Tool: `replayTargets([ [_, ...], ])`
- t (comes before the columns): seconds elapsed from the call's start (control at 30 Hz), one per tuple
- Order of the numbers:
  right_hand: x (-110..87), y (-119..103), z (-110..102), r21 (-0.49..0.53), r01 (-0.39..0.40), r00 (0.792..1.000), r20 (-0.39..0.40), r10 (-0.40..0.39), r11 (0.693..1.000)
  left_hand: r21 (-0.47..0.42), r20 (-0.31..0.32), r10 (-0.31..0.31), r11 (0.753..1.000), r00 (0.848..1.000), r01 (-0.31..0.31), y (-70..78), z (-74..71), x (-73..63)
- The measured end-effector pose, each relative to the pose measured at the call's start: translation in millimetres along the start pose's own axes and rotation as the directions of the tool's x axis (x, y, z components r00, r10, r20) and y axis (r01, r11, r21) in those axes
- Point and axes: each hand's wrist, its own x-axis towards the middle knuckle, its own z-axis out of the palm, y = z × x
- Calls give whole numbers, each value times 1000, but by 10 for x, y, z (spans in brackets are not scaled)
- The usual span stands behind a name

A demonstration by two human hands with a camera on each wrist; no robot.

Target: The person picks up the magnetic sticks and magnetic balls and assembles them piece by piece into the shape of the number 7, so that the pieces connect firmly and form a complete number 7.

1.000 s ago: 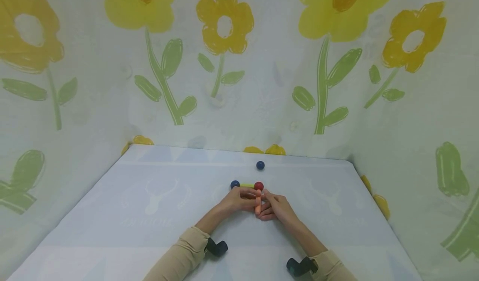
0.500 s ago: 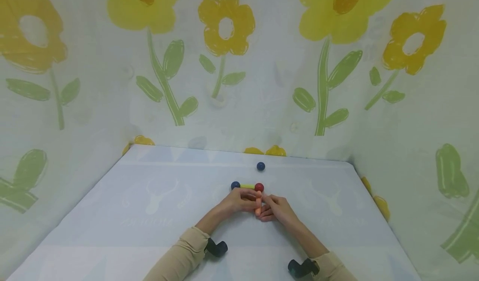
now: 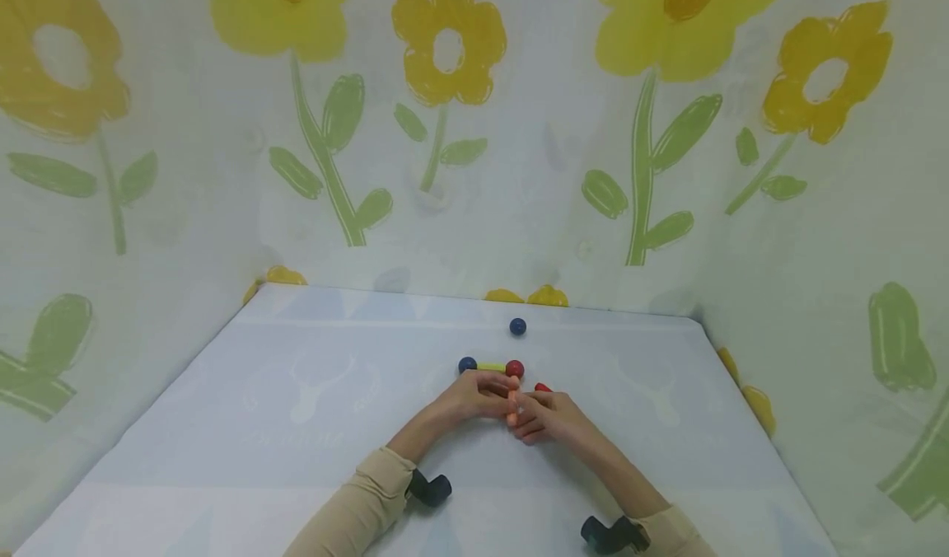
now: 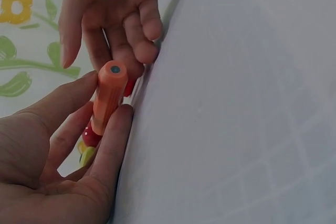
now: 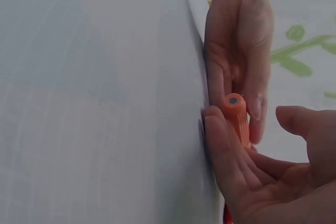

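The right hand (image 3: 558, 418) has shifted, revealing a red piece (image 3: 543, 387) just beyond it.

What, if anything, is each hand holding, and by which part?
The left hand pinches the orange stick by its sides, with the dark-dotted end uncovered. The right hand is beside it, not visibly gripping; whether it touches is unclear.

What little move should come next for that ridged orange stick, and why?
Maybe the right grip should fetch the loose dark blue shiny ball and offer it to the near end of the ridged orange stick. The left grip pinches the stick, whose near end has no ball and whose other end points toward the shiny red ball. The right grip, its thumb apart, seems to hold nothing.
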Motion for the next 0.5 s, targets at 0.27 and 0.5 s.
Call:
replayTargets([
  [0.27,-28,19,-142,-84,121,976,-175,-134,989,8,-14,-9,1000,1000,9,-18,-8,17],
  [0.5,-7,10,-260,-234,107,931,-316,-180,966,10,-19,-21,1000,1000,21,-13,-4,14],
])
